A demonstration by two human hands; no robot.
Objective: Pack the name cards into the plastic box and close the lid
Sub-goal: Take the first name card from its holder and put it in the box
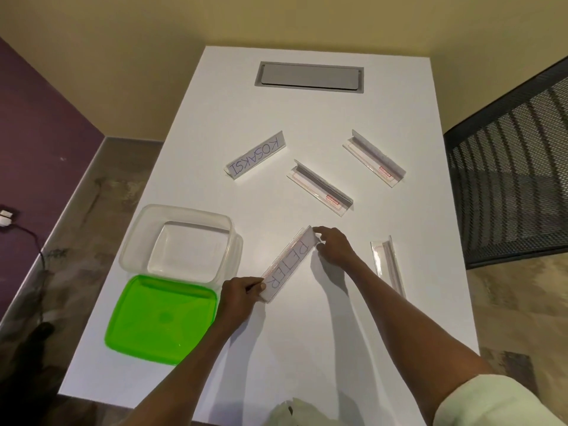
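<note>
A name card reading PETER [289, 264] lies slanted near the middle of the white table [307, 348]. My left hand [241, 298] pinches its near end and my right hand [333, 245] pinches its far end. The clear plastic box [181, 241] stands open and holds nothing, left of the card. Its green lid [159, 318] lies flat in front of it. Farther back lie a card reading KOSAKSI [256, 156] and two acrylic card holders [319, 187] [373, 158]. Another holder [388, 265] lies to the right of my right arm.
A grey cable hatch [309, 77] is set into the far end of the table. A black mesh chair [507, 179] stands at the right. A charger and cable [9, 218] lie on the floor at the left.
</note>
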